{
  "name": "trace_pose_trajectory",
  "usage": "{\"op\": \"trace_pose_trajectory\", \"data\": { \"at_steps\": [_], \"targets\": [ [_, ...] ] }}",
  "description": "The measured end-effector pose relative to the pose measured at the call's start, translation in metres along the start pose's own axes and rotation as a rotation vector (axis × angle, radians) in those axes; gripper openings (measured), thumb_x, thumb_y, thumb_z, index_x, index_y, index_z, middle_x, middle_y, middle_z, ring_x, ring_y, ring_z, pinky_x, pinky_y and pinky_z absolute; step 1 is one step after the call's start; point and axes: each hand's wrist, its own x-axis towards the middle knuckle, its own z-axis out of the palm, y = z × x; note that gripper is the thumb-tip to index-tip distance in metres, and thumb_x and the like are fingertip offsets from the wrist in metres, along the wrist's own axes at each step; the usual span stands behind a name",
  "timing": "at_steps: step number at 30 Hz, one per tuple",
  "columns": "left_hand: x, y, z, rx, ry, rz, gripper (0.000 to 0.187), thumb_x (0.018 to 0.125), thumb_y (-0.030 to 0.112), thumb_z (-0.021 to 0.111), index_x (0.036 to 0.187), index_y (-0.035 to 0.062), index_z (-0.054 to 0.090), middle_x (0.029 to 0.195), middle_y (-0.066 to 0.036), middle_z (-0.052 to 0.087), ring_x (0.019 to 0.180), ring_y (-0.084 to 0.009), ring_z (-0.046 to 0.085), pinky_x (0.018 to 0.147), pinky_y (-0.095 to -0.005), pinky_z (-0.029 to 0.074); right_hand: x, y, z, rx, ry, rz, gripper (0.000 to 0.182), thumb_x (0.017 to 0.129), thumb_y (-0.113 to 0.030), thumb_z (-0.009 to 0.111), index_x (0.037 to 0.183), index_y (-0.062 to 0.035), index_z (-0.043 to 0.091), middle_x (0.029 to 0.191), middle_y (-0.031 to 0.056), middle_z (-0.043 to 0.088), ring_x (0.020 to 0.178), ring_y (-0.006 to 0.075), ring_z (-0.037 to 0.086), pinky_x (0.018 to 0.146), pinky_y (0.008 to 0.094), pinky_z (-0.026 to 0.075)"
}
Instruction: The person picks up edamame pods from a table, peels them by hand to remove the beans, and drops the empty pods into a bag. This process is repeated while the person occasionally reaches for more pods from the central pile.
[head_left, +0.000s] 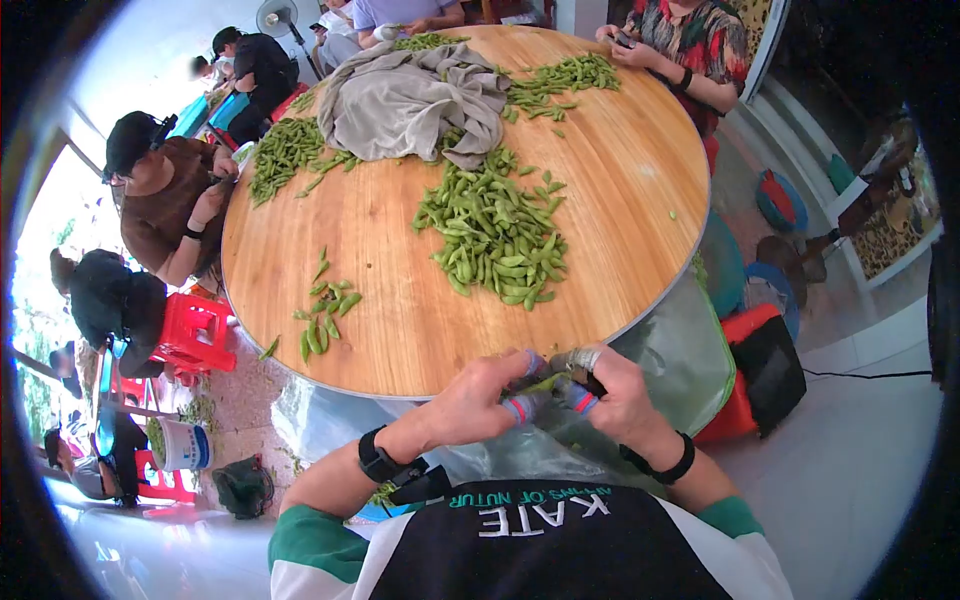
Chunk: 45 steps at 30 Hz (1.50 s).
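Note:
Just beyond the table's near edge, my left hand point(482, 398) and my right hand point(622, 398) meet in front of my chest, fingers bent inward. Grey covers with coloured bands wrap several fingertips on both. A green soybean pod point(545, 383) shows between the fingertips, pinched by my left hand. Something dark sits among my right hand's closed fingers; I cannot make out what it is. Closest on the tabletop are a large heap of soybean pods point(495, 235) and a small scatter of pods point(325, 318) to the left.
A grey cloth point(410, 105) lies crumpled on the round wooden table point(620, 200). More pods point(285, 160) lie by a seated person point(165, 200) at left; another person point(690, 50) sits at far right. Clear plastic point(660, 350) hangs below the edge. Red stools point(195, 330) stand left.

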Motion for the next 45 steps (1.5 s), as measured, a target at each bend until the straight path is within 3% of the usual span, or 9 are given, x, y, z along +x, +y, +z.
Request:
{"op": "trace_pose_trajectory", "data": {
  "at_steps": [3, 5, 9, 10, 17, 24, 26, 33, 45],
  "targets": [
    [-0.003, -0.003, -0.006, -0.048, 0.007, -0.036, 0.031, 0.073, -0.003, 0.055, 0.104, 0.0003, 0.058, 0.080, -0.019, 0.060, 0.076, -0.0308, 0.061, 0.068, -0.0359, 0.048, 0.001, -0.005, -0.001, -0.083, -0.066, -0.067, 0.027, 0.075, -0.003, 0.065, 0.101, 0.0002, 0.061, 0.083, 0.0141, 0.060, 0.074, 0.0282, 0.061, 0.068, 0.0333, 0.049],
    [-0.011, 0.000, -0.022, 0.075, 0.032, -0.065, 0.032, 0.074, -0.005, 0.056, 0.105, 0.0012, 0.061, 0.091, -0.013, 0.063, 0.082, -0.0201, 0.062, 0.072, -0.0302, 0.049, -0.001, 0.002, 0.002, -0.035, -0.050, -0.083, 0.027, 0.075, -0.003, 0.066, 0.101, -0.0005, 0.062, 0.081, 0.0139, 0.060, 0.074, 0.0269, 0.061, 0.066, 0.0325, 0.049],
    [-0.012, 0.009, -0.073, 1.322, 0.323, -0.060, 0.036, 0.068, -0.007, 0.059, 0.102, 0.0050, 0.062, 0.100, -0.011, 0.060, 0.096, -0.0266, 0.056, 0.078, -0.0356, 0.048, -0.004, 0.001, -0.002, 0.015, -0.195, -0.017, 0.029, 0.078, -0.004, 0.065, 0.106, -0.0010, 0.061, 0.082, 0.0125, 0.061, 0.075, 0.0236, 0.061, 0.066, 0.0323, 0.049],
    [-0.008, 0.007, -0.080, 1.325, 0.326, -0.063, 0.036, 0.068, -0.007, 0.059, 0.102, 0.0050, 0.062, 0.100, -0.011, 0.060, 0.096, -0.0266, 0.056, 0.078, -0.0356, 0.048, -0.006, 0.008, 0.006, 0.115, -0.171, -0.025, 0.031, 0.081, -0.005, 0.064, 0.111, -0.0011, 0.060, 0.082, 0.0101, 0.061, 0.073, 0.0202, 0.061, 0.065, 0.0314, 0.049],
    [0.042, -0.038, -0.091, 1.127, 0.287, 0.234, 0.035, 0.066, -0.006, 0.061, 0.100, 0.0050, 0.062, 0.098, -0.015, 0.049, 0.096, -0.0336, 0.050, 0.079, -0.0401, 0.046, 0.000, -0.014, -0.004, 0.559, -0.238, 0.430, 0.040, 0.093, -0.007, 0.041, 0.133, -0.0037, 0.043, 0.079, 0.0017, 0.058, 0.057, 0.0055, 0.048, 0.051, 0.0203, 0.039],
    [0.043, -0.046, -0.085, 0.908, 0.430, 0.235, 0.032, 0.074, -0.004, 0.057, 0.104, 0.0040, 0.061, 0.094, -0.016, 0.052, 0.091, -0.0335, 0.053, 0.075, -0.0365, 0.047, -0.005, -0.003, 0.001, 0.659, -0.204, 0.390, 0.044, 0.093, -0.005, 0.036, 0.137, -0.0058, 0.040, 0.076, 0.0022, 0.057, 0.053, 0.0046, 0.044, 0.049, 0.0184, 0.035],
    [0.034, -0.032, -0.075, 0.475, 0.367, -0.025, 0.026, 0.082, -0.002, 0.054, 0.107, 0.0016, 0.060, 0.089, -0.011, 0.060, 0.083, -0.0244, 0.059, 0.073, -0.0298, 0.047, -0.003, -0.004, 0.001, 0.594, -0.146, 0.355, 0.044, 0.094, -0.007, 0.035, 0.138, -0.0058, 0.039, 0.074, 0.0021, 0.056, 0.053, 0.0049, 0.043, 0.049, 0.0189, 0.035],
    [0.015, -0.010, -0.021, -0.299, 0.132, -0.165, 0.019, 0.093, 0.009, 0.054, 0.107, -0.0019, 0.060, 0.090, -0.002, 0.063, 0.083, -0.0072, 0.055, 0.073, -0.0243, 0.047, 0.005, -0.020, 0.003, 0.660, -0.117, 0.358, 0.043, 0.098, -0.011, 0.030, 0.139, -0.0063, 0.038, 0.070, 0.0030, 0.055, 0.053, 0.0068, 0.045, 0.049, 0.0204, 0.037],
    [0.012, -0.002, -0.005, -0.419, 0.154, -0.218, 0.014, 0.090, 0.006, 0.058, 0.102, 0.0009, 0.064, 0.093, 0.000, 0.064, 0.087, -0.0075, 0.057, 0.079, -0.0237, 0.047, -0.003, -0.012, 0.007, 0.636, -0.136, 0.310, 0.040, 0.097, -0.009, 0.039, 0.136, -0.0045, 0.044, 0.071, 0.0015, 0.056, 0.053, 0.0052, 0.045, 0.047, 0.0196, 0.036]
  ]
}}
